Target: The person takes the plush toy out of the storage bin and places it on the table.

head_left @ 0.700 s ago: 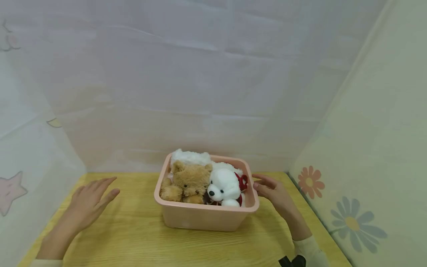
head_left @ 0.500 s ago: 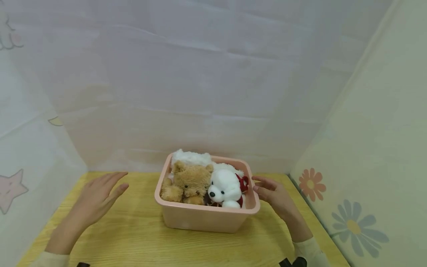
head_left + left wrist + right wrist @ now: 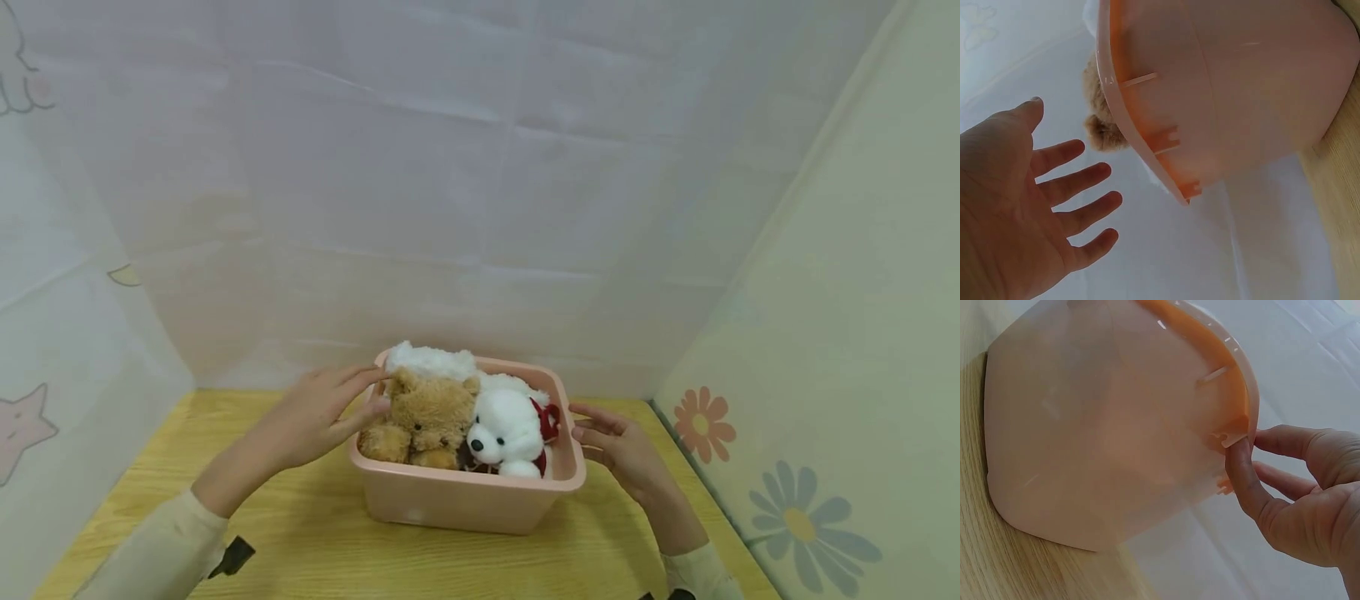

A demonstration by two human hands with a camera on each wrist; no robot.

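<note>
A pink plastic bin (image 3: 457, 504) stands on the wooden table (image 3: 300, 533). In it sit a brown teddy bear (image 3: 427, 417), a white bear with a red scarf (image 3: 506, 425) and another white plush (image 3: 427, 358) behind them. My left hand (image 3: 322, 412) is at the bin's left rim beside the brown bear's head. In the left wrist view that hand (image 3: 1022, 206) has straight, spread fingers a little apart from the bin (image 3: 1229, 94), with brown fur (image 3: 1104, 128) showing above the rim. My right hand (image 3: 622, 446) is at the right side, its thumb (image 3: 1244, 475) touching under the bin's (image 3: 1104, 437) rim.
White cloth walls close in the table at the back and left, where a pink star (image 3: 22, 425) is printed. A pale panel with flowers (image 3: 795, 500) stands close on the right. Bare wood lies in front of the bin and to its left.
My left hand has moved right from the open tabletop to the bin's left rim beside the brown bear. The right hand has stayed by the right rim.
</note>
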